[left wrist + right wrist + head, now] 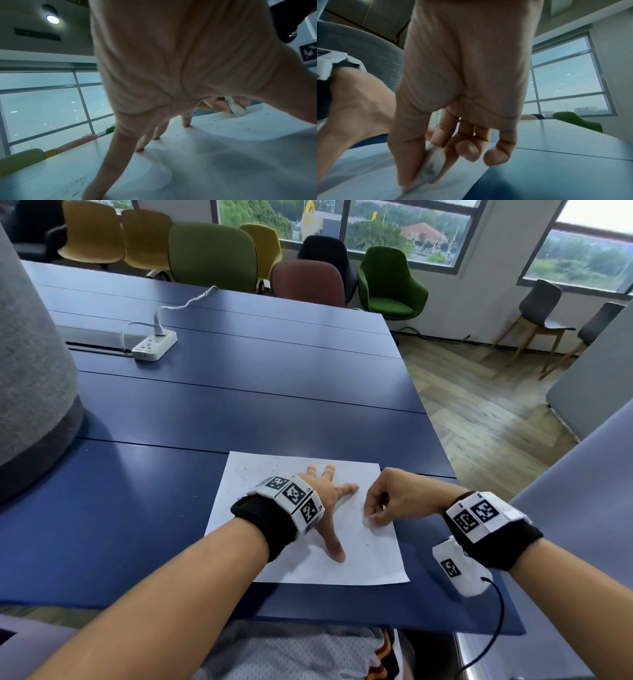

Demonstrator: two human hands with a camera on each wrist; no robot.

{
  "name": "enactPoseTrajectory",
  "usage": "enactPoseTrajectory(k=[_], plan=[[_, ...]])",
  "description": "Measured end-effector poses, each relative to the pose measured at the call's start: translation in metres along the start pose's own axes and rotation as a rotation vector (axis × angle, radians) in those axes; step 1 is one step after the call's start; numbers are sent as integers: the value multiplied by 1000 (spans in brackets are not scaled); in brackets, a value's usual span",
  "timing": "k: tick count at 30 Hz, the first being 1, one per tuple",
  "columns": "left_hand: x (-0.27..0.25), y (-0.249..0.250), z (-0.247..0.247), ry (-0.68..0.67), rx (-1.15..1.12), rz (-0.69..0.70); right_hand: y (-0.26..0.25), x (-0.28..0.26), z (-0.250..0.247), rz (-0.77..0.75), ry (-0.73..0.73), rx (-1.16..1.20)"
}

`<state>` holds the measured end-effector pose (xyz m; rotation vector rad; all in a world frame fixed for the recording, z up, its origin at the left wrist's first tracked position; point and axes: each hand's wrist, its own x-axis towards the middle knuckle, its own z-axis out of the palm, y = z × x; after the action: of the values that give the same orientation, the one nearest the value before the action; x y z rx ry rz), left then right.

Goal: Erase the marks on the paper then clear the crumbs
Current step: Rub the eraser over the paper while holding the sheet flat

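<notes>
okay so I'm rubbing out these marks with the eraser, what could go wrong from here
The paper may crease or tear near the eraser, which your right hand rubs beside the sheet's right edge, away from the bracing left hand. Crumbs could also smear under those spread fingers.

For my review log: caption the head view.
Left hand pins paper; right hand rubs eraser.

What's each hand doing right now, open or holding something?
Left hand: open, fingers spread flat, pressing down the white paper sheet.
Right hand: pinching a small smudged white eraser against the sheet.
</notes>
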<state>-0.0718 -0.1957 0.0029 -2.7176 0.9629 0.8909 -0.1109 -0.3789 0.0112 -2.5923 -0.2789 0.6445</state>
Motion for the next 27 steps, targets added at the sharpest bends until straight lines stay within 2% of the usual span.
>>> enactPoseTrajectory(k=[4, 5, 9, 13, 14, 17, 18, 21, 23, 26, 27], plan=[[-1, 3, -3, -18, 37, -12, 11, 9, -1, 23, 211, 43], [-2, 4, -4, -19, 47, -11, 11, 8, 1, 21, 208, 59], [-5, 2, -5, -14, 70, -4, 6, 1, 2, 6, 3, 49], [-4, 1, -5, -20, 60, 2, 12, 8, -1, 28, 213, 93], [-4, 1, -5, -21, 57, 2, 12, 6, -1, 21, 208, 99], [-5, 2, -6, -24, 52, -10, 8, 0, 1, 7, 7, 58], [-5, 2, -6, -26, 53, -11, 7, 0, 0, 14, -19, 53], [-5, 2, -6, -24, 57, -1, 10, 4, -2, 31, 135, 102], [-5, 2, -6, -21, 62, 1, 8, 0, 1, 18, 155, 105], [-6, 3, -7, -19, 74, -11, 0, -11, 7, 1, -88, 57], [-6, 3, -6, -21, 74, -11, -1, -13, 7, -3, -119, 55]])
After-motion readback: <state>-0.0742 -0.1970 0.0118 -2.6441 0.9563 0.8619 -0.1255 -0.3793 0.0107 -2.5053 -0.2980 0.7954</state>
